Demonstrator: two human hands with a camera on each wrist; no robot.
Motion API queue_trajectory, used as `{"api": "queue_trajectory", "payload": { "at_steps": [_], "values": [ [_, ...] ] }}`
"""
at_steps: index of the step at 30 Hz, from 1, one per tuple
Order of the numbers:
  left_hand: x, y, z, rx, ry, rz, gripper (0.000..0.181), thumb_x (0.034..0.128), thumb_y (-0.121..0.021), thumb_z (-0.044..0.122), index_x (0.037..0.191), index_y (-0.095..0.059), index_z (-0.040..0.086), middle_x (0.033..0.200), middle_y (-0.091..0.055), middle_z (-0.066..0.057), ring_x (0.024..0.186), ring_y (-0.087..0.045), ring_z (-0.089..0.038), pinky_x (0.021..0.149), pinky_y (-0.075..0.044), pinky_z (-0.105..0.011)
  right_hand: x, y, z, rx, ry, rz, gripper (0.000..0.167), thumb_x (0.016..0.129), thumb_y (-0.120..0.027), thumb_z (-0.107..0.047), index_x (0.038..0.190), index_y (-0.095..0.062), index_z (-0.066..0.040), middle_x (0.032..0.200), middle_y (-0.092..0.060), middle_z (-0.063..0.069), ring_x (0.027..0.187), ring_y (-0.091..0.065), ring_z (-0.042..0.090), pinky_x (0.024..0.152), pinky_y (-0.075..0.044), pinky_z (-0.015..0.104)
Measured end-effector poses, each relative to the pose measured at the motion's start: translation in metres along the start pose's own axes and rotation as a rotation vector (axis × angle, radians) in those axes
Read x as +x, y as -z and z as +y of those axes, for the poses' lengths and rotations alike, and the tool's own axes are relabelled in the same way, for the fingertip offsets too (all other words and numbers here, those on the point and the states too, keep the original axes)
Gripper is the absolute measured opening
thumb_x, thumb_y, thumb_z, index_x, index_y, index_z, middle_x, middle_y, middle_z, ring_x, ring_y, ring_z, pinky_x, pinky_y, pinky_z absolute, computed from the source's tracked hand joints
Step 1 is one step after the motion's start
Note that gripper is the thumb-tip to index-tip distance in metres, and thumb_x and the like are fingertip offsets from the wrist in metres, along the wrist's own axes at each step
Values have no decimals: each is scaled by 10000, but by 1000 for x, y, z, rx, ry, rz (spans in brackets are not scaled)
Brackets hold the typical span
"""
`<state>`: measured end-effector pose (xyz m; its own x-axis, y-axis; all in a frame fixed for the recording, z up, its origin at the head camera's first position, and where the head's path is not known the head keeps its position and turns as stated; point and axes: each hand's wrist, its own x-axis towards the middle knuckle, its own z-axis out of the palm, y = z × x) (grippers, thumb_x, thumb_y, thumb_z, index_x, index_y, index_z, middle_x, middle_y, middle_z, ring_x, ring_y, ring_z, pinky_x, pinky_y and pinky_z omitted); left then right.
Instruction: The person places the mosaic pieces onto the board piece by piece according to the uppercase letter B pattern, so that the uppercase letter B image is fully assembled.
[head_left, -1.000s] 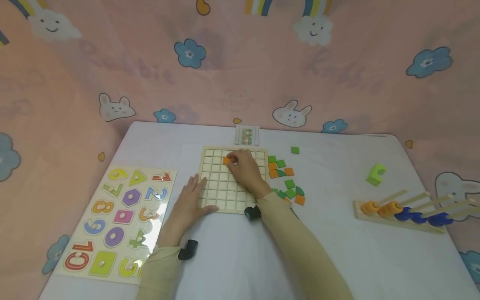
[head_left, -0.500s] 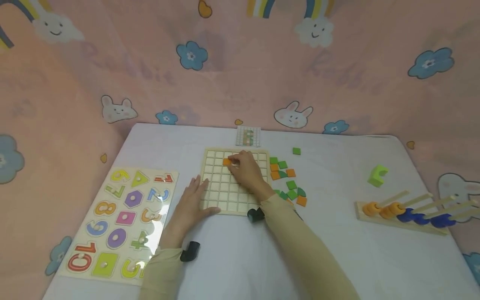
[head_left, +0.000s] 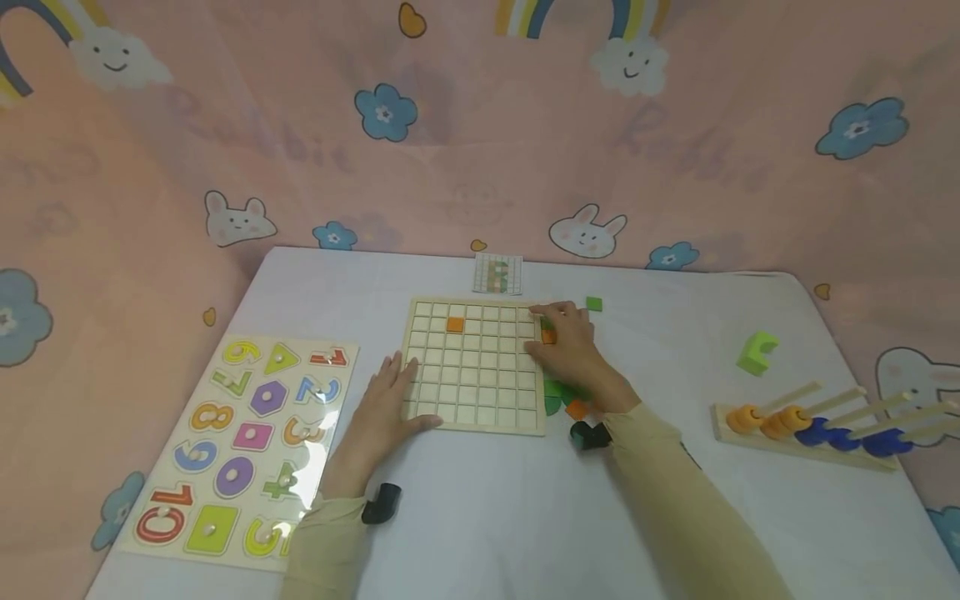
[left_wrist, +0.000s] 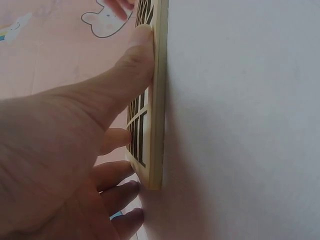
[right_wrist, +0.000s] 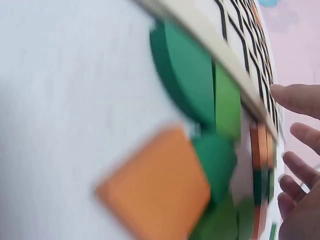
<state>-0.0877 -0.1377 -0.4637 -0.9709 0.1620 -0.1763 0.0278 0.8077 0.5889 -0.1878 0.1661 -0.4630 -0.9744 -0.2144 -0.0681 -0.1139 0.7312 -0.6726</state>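
Note:
A wooden grid board (head_left: pixel 480 375) lies on the table, with a single orange square tile (head_left: pixel 455 324) in a cell of its second row. My left hand (head_left: pixel 378 417) rests at the board's near left corner, fingers spread and thumb along the front edge. Over the board's right edge, my right hand (head_left: pixel 572 346) hovers with its fingers extended, partly hiding a group of loose tiles. In the right wrist view nothing sits between those fingers. A loose orange tile (right_wrist: pixel 160 185) and a dark green rounded tile (right_wrist: pixel 186 75) show there beside the board.
A small pattern card (head_left: pixel 498 274) lies behind the board, and a lone green tile (head_left: pixel 594 304) to its right. The number-and-shape puzzle (head_left: pixel 247 450) is at left. A light green block (head_left: pixel 757 352) and a peg stand (head_left: pixel 810 437) with orange and blue beads are at right.
My right hand has let go of the orange tile, leaving it in its cell, and has moved right to the loose tiles. My left hand stays at the board's corner.

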Motion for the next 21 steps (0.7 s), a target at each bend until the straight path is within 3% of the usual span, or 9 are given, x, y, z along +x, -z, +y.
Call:
{"api": "queue_trajectory", "payload": {
  "at_steps": [3, 8, 12, 16, 21],
  "values": [
    [0, 0, -1, 8, 0, -2, 1012, 861, -875, 352, 1654, -332, 35, 1768, -140, -212, 1657, -92, -401, 1339, -137, -564, -5, 12, 15, -19, -46, -14, 655, 1003, -713, -226, 1589, -457, -83, 1599, -385, 249, 1384, -329, 439, 1165, -286, 641],
    [0, 0, -2, 14, -2, 2, 1009, 864, -872, 364, 1654, -335, 39, 1770, -142, -207, 1657, -95, -402, 1336, -147, -571, -11, 24, 30, 3, -30, -12, 575, 1044, -645, -130, 1576, -455, -20, 1567, -438, 262, 1296, -396, 414, 1087, -395, 585],
    [0, 1, -2, 10, -4, 5, 1007, 865, -870, 364, 1654, -334, 40, 1770, -143, -207, 1656, -96, -404, 1336, -145, -571, -12, 25, 34, 35, -27, 34, 479, 1056, -597, -61, 1519, -511, 27, 1493, -475, 288, 1223, -435, 396, 1012, -454, 521],
    [0, -1, -3, 6, -9, 8, 1009, 865, -870, 359, 1654, -332, 37, 1769, -144, -210, 1655, -99, -407, 1338, -141, -566, -10, 21, 36, 13, -38, 102, 408, 1047, -613, -49, 1441, -585, 55, 1422, -509, 286, 1147, -436, 370, 941, -437, 467],
    [0, -2, -3, 7, -14, 9, 1012, 862, -872, 356, 1654, -330, 33, 1768, -143, -212, 1655, -100, -408, 1340, -136, -558, -8, 16, 35, -3, -60, 154, 353, 1033, -637, -38, 1367, -620, 77, 1352, -529, 273, 1132, -433, 360, 937, -429, 464]
  ]
}}
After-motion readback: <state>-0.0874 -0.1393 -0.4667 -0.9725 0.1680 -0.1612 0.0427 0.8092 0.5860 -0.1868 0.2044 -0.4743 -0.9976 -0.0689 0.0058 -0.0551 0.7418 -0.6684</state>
